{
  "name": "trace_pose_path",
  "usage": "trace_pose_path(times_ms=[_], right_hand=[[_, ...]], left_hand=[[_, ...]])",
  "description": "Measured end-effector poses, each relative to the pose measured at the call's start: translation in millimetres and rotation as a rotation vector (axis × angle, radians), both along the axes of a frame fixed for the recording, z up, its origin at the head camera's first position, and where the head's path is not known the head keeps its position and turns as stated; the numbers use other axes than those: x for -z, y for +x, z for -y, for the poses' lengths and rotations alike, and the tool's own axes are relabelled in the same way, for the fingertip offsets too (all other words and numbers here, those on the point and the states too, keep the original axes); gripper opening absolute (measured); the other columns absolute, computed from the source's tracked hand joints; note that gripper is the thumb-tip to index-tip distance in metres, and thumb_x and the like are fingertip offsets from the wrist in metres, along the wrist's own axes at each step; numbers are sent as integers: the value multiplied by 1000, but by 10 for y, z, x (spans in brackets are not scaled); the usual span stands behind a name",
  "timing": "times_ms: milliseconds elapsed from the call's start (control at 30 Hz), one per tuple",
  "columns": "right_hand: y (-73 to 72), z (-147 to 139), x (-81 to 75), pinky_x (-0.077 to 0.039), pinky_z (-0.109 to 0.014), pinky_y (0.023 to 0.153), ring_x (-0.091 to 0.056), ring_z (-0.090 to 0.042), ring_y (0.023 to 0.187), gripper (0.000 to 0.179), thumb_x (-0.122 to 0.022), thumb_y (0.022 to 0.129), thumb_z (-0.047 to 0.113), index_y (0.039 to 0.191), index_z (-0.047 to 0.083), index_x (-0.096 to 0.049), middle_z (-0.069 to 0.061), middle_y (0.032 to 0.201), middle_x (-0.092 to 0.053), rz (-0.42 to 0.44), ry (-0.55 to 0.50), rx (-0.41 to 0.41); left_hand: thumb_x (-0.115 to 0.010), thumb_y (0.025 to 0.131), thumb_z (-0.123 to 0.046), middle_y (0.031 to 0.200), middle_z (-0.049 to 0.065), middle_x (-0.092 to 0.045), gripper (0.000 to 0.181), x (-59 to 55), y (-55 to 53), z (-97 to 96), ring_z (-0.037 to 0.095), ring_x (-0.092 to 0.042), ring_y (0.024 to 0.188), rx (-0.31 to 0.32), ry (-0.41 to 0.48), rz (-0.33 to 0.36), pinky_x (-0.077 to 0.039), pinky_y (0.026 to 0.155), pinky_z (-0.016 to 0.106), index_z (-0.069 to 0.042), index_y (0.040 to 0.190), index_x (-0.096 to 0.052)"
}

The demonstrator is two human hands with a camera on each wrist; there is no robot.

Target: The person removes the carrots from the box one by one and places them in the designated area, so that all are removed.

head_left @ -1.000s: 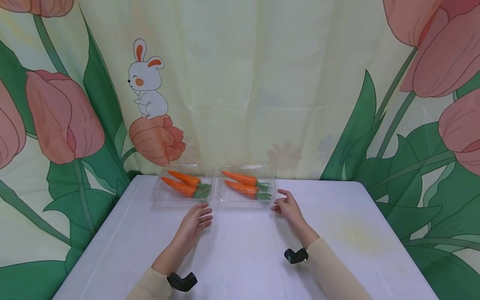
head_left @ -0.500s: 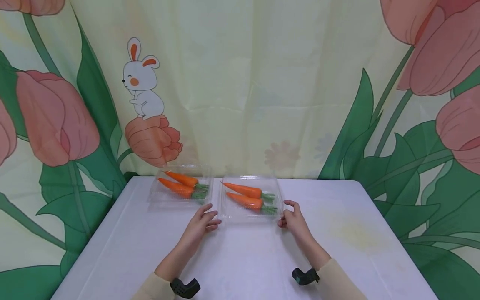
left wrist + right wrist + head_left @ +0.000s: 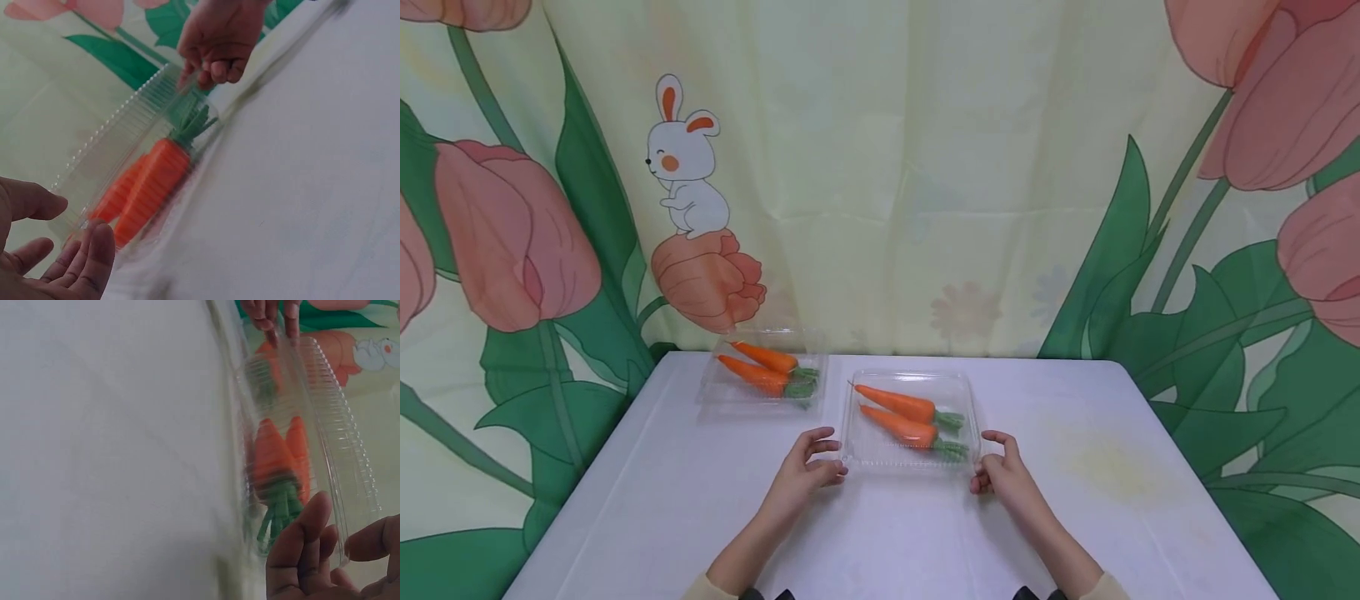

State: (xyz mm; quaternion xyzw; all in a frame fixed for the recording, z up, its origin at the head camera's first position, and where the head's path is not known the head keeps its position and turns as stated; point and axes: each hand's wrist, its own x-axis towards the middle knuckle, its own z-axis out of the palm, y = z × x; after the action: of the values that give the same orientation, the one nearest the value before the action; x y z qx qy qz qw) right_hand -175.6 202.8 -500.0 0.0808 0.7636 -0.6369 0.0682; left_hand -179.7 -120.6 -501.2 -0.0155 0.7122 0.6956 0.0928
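Observation:
A clear plastic clamshell box (image 3: 880,454) lies on the white table with two carrots (image 3: 901,425) inside, their green tops toward the right. My right hand (image 3: 1006,475) pinches the rim at its near right corner; in the right wrist view, thumb and fingertips meet the clear edge. At the near left corner is my left hand (image 3: 805,475), thumb and fingers spread with the fingertips right at the rim. The left wrist view shows those fingers (image 3: 100,250) apart, overlapping the end of the box.
Behind and to the left, a second clear clamshell box (image 3: 711,393) with two carrots (image 3: 760,375) stands at the table's far edge. A curtain (image 3: 865,167) printed with tulips and a rabbit hangs behind the white table (image 3: 700,492).
The right-hand box has slid from the far edge toward me and slightly right, with the right hand at its corner. The left hand has come to its left corner. The other box stays back.

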Motion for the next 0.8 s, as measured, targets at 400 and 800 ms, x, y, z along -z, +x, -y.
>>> trace_pose_path(times_ms=[400,800], right_hand=[[317,-7,-18,-55,-31,65,-65,-23,66,56,-44,94,-2,146,1,-24,-12,80,-62,23,-5,4],[484,-58,-23,-60,-32,76,-73,-23,82,50,-57,103,5,145,-3,-32,-14,91,-68,28,-31,11]], left_hand=[[-74,88,-4,133,20,-56,66,49,210,-34,19,-71,90,5,-6,39,-60,82,29,-1,147,-44],[-71,90,-2,121,17,-56,66,61,260,-49,16,-67,84,16,-31,68,-59,78,27,-1,148,-39]])
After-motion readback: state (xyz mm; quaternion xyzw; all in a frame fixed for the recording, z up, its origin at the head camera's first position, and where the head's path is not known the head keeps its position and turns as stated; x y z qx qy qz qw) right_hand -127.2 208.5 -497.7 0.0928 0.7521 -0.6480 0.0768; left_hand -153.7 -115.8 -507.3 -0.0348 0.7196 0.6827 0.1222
